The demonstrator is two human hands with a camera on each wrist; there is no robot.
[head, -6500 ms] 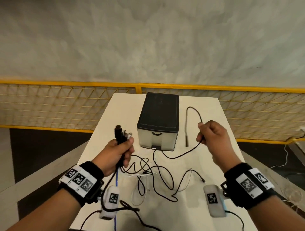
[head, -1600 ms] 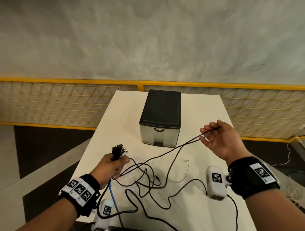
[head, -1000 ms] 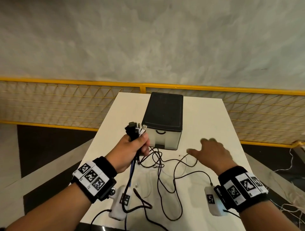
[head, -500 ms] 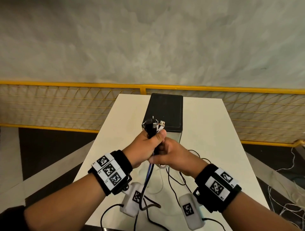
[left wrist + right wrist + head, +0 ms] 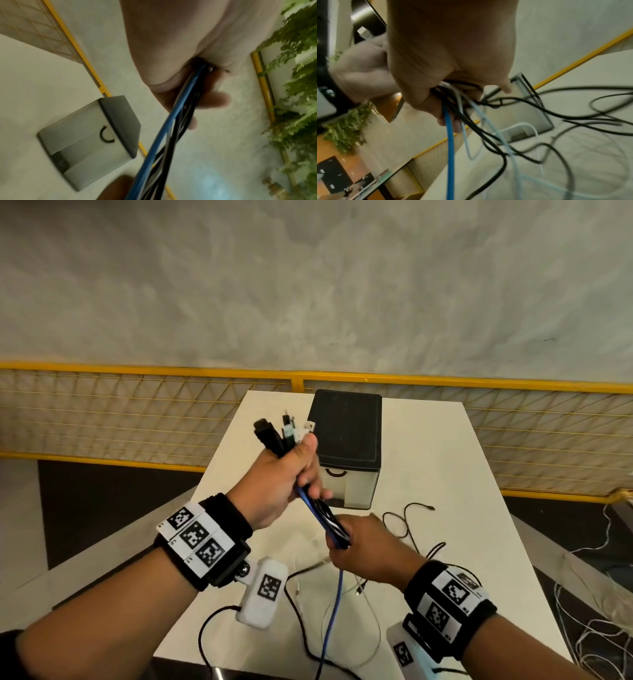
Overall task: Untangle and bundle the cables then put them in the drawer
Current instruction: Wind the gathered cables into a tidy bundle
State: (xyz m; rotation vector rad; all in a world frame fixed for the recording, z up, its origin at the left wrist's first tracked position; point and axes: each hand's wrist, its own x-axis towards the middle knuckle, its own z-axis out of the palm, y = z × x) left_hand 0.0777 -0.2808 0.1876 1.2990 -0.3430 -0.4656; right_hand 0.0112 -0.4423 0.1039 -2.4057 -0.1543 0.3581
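Note:
My left hand (image 5: 281,479) grips a bunch of cables (image 5: 323,517) just below their plugs (image 5: 282,431), which stick up past my thumb. The bunch holds a blue cable (image 5: 173,116), black ones and white ones. My right hand (image 5: 363,546) is closed round the same bunch a little lower, in front of the drawer box. Below my right hand the cables (image 5: 488,129) hang loose and spread in loops over the white table (image 5: 445,474). The drawer box (image 5: 346,446), black on top with a grey front and a ring handle (image 5: 105,134), stands shut at the table's far middle.
A black cable end (image 5: 416,508) lies on the table right of the box. A yellow mesh fence (image 5: 137,412) runs behind the table. Thin white cords (image 5: 596,594) trail on the floor at the right. The table's near edge is just under my wrists.
My right hand let go of a single black cable, came across to my left hand, took the bunch and slid down it. My left hand rose with the plugs.

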